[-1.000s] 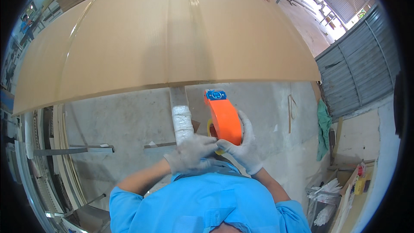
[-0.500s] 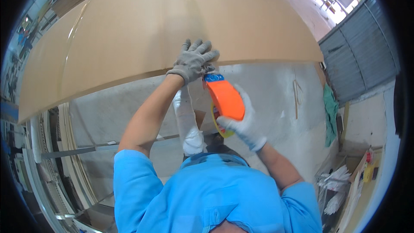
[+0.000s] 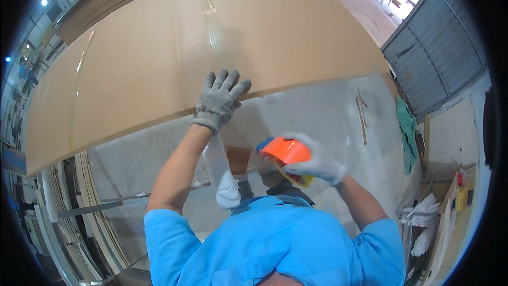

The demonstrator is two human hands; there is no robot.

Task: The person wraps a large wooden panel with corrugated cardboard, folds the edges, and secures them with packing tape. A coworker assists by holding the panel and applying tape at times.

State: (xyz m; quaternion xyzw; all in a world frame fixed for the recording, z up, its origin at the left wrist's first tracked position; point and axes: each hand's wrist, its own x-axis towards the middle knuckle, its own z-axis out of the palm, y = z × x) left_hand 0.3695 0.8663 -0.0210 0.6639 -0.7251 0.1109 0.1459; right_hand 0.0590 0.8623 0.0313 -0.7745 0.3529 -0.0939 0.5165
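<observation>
Cardboard (image 3: 137, 58) lies under my spread left hand (image 3: 216, 103) — a steadying step, I judge — while my right hand (image 3: 320, 164) grips the tape dispenser (image 3: 290, 151) clear of its edge, the next move needing careful alignment.

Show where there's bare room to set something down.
Bare: cardboard, from its right edge to the left hand; floor between the right hand and green cloth. Crowded: boards, lower left; white fabric, lower right.
</observation>
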